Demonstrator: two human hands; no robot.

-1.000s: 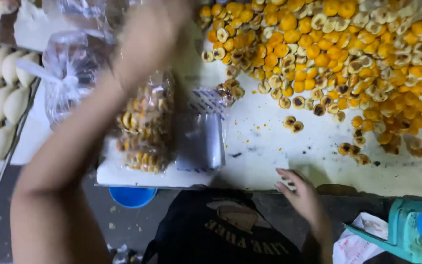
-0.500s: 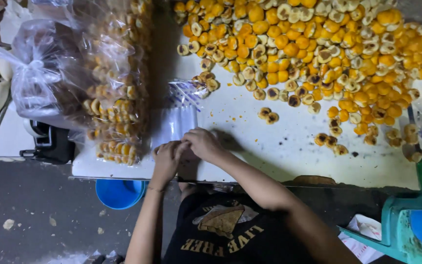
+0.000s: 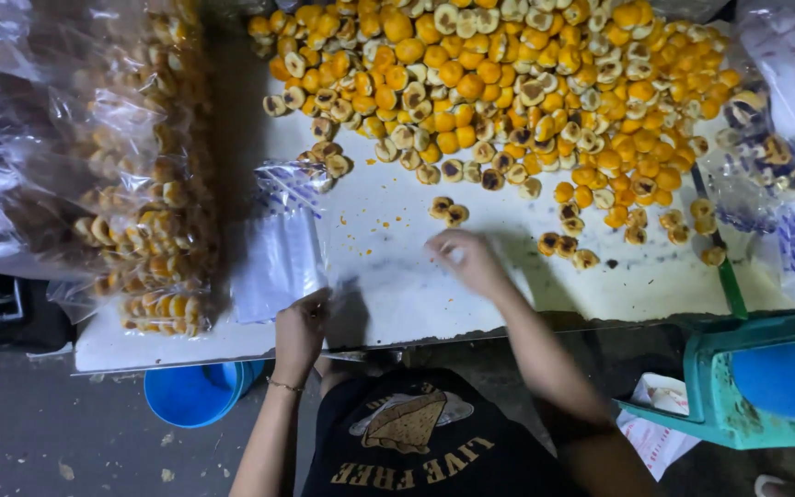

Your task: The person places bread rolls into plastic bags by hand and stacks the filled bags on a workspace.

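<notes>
Big pile of cookies (image 3: 508, 83) sits across the top of the table (image 3: 434, 285), bagged cookies (image 3: 140, 184) stacked on the left. Flat empty bags (image 3: 278, 248) lie just right of those. A bucket (image 3: 195, 391) sits under the table's lower-left edge, a stool (image 3: 747, 387) at lower right.

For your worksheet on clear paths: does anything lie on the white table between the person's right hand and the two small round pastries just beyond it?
Nothing visible does. The right hand rests on the white table, and only bare surface with a few orange crumbs separates it from the two small round pastries. The left hand holds the clear plastic bag off to the side.
</notes>
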